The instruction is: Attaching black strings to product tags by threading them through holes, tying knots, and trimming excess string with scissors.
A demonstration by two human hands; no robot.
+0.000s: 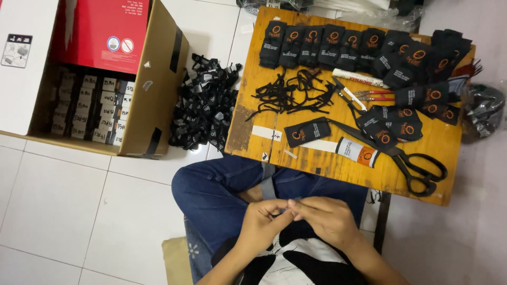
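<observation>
— Looking down, we've got both hands over the lap, in front of the wooden surface [317, 163]. Left hand [262, 219] and right hand [326, 217] meet fingertip to fingertip, fingers pinched together on a tiny dark piece [288, 207]. Too small to tell what it is.

— Agreed, thumbs & forefingers clamped on it, both sides. It sits between the two hands, above the jeans [211, 195], near the surface's front edge. What's nearest on the surface?

— A single black tag w/ orange ring mark [307, 131], lying flat, w/ a white-and-orange tube [358, 151] just to its right. Big black scissors [406, 158] run diagonally beside the tube, handles toward the right corner.

— And further back we see a row of black tags [322, 45] along the far edge, more stacked at the right. Loose black strings [288, 95] in a tangle mid-surface, small snips w/ red handles [369, 96] next to them.

— On the floor, left of the surface: heap of black tags [206, 105], touching the cardboard box [158, 79]. Box is open, rows of small white-labelled packs [92, 108] inside.

— Plastic bag [483, 108] off the right edge, contents unclear.
</observation>
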